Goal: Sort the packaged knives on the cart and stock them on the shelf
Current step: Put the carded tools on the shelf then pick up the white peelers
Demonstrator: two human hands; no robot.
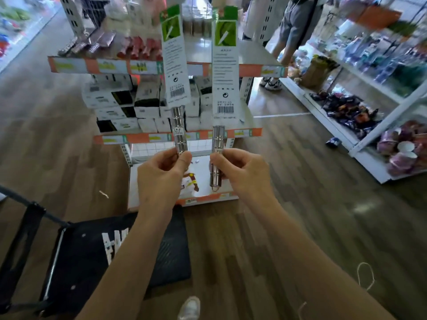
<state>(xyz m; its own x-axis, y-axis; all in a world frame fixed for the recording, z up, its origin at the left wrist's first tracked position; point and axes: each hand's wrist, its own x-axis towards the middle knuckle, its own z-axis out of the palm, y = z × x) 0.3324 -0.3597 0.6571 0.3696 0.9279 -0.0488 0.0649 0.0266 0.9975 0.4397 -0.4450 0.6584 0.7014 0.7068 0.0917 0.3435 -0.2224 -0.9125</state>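
No legible text. Barcodes on the backing cards of left packaged knife (pixel 176 65) and right packaged knife (pixel 225 72); digits blurred. White lettering on cart (pixel 76 269) unreadable.

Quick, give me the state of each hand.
Left hand: pinches the left packaged knife by its handle.
Right hand: grips the right packaged knife by its handle.

The left hand (pixel 161 173) holds one packaged knife (pixel 176 65) upright, the right hand (pixel 241 172) a second packaged knife (pixel 225 72) just beside it, both before the shelf (pixel 111 65). Boxes (pixel 120 100) sit stacked on its middle level. The cart (pixel 78 262) lies lower left, a second shelf unit (pixel 367 163) at right.
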